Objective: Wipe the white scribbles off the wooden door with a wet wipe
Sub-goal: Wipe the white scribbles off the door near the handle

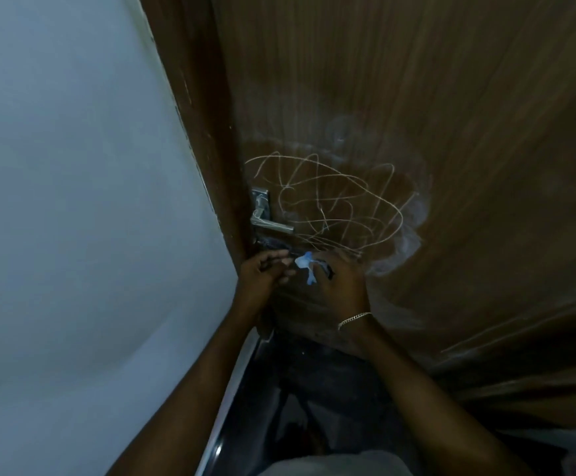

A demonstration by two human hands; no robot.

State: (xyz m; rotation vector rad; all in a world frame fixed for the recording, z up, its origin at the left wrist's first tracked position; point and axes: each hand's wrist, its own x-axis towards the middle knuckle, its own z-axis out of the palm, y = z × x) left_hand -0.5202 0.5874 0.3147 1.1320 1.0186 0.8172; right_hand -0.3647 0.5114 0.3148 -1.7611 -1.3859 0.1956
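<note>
A brown wooden door [417, 97] fills the right of the head view. White scribbles [328, 201] loop across it to the right of the handle, with pale smears around them. Both hands meet just below the scribbles. My right hand [340, 283], with a chain bracelet on the wrist, pinches a small crumpled pale-blue wet wipe [305, 264]. My left hand [262, 280] has its fingers curled, the tips close to the wipe; whether they touch it I cannot tell.
A metal lever handle [267, 221] sits at the door's left edge, with a dark lock part under it. The dark door frame [204, 132] borders a pale wall [73, 201] on the left. Dim floor and clutter lie below.
</note>
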